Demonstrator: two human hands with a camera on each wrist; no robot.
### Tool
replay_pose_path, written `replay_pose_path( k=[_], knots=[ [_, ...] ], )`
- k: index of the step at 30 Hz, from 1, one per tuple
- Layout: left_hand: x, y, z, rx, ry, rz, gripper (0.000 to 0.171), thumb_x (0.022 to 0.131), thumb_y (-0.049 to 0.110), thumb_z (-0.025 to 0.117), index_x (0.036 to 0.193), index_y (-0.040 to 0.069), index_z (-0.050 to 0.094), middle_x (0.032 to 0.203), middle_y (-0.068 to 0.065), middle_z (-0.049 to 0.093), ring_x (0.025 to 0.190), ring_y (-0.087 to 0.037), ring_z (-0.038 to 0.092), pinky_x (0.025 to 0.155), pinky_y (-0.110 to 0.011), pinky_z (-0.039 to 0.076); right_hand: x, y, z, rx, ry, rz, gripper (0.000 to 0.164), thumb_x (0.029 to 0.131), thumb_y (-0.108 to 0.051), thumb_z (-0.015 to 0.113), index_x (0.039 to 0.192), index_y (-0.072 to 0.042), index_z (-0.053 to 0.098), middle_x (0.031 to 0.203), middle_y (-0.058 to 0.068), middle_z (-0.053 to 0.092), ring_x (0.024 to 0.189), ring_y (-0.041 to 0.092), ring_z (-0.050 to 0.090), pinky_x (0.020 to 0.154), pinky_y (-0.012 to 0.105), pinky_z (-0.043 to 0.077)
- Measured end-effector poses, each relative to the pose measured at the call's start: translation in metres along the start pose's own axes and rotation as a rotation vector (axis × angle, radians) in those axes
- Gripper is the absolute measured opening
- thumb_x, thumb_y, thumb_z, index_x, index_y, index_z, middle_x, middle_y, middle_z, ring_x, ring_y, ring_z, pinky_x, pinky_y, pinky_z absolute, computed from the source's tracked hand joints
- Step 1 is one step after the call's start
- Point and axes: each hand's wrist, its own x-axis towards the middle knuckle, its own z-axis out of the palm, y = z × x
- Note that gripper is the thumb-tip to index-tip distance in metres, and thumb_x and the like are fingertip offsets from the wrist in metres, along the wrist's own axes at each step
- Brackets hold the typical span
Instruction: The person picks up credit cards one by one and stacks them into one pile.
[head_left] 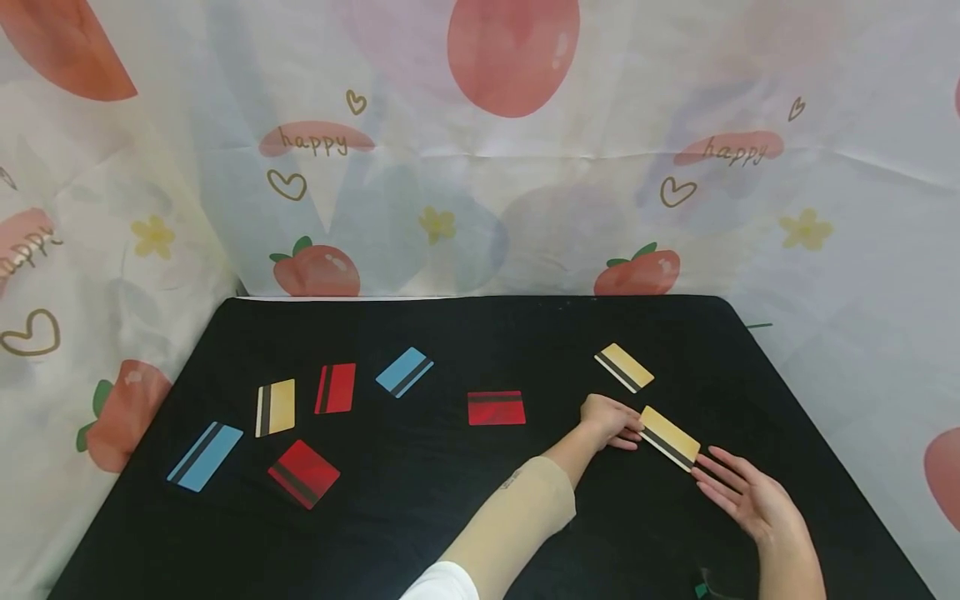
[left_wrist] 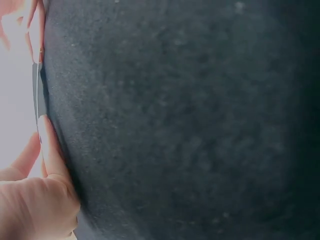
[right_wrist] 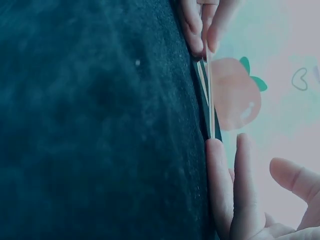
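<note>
Pinching a striped gold card point(head_left: 670, 438) between left hand point(head_left: 611, 422) and touching right point(head_left: 753, 500)

The left hand is clamping one end of the striped gold card between thumb and fingers, while the right hand is touching the opposite end with outstretched fingertips, its thumb standing apart. In both wrist views the card is appearing edge-on between the two hands; whether any part of it is resting on the black table point(head_left: 420, 517) I cannot tell. From the head view, it is lying on a slant over the right half of the table, its dark stripe showing.

Just beyond it, a second gold card point(head_left: 624, 367) is lying at a similar slant. To the left, a red card point(head_left: 497, 408) is resting by itself, and a blue card point(head_left: 405, 372) is lying farther left. Four more are occupying the table's left side: an upright red card point(head_left: 335, 388), a pale gold card point(head_left: 275, 408), a tilted red card point(head_left: 303, 475) and a left-hand blue card point(head_left: 205, 457). A beige sleeve point(head_left: 521, 517) is covering the left forearm. Behind the table, a fruit-printed curtain point(head_left: 525, 200) is hanging.
</note>
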Motion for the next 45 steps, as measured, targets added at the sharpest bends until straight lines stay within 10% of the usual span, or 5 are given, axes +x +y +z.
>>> replay_pose_path(
  k=[6, 17, 45],
  knots=[
    [0.003, -0.003, -0.003, -0.020, 0.008, -0.003, 0.014, 0.071, -0.016, 0.067, 0.076, -0.004, 0.068, 0.066, -0.013, 0.066, 0.065, -0.027, 0.068, 0.056, -0.037, 0.057, 0.002, 0.000, 0.003, -0.001, 0.004, 0.001, 0.029, 0.096, -0.023, 0.047, 0.083, -0.019, 0.072, 0.087, -0.001, 0.070, 0.083, 0.017, 0.067, 0.078, 0.031, 0.055],
    [0.014, -0.011, -0.016, 0.042, -0.178, 0.001, 0.016, 0.074, -0.012, 0.063, 0.082, 0.002, 0.068, 0.064, -0.013, 0.065, 0.071, -0.031, 0.068, 0.050, -0.033, 0.056, 0.007, 0.004, 0.010, -0.117, 0.020, -0.017, 0.030, 0.096, -0.021, 0.047, 0.080, -0.025, 0.073, 0.085, -0.010, 0.068, 0.081, 0.009, 0.066, 0.075, 0.026, 0.055],
    [0.013, -0.019, -0.033, -0.223, -0.203, 0.067, 0.026, 0.074, -0.016, 0.062, 0.095, -0.002, 0.069, 0.074, -0.019, 0.067, 0.072, -0.038, 0.066, 0.051, -0.036, 0.056, 0.021, 0.006, 0.044, -0.239, 0.240, -0.089, 0.028, 0.077, -0.011, 0.073, 0.074, -0.038, 0.070, 0.074, -0.011, 0.068, 0.071, 0.005, 0.066, 0.067, 0.021, 0.055]
  ],
)
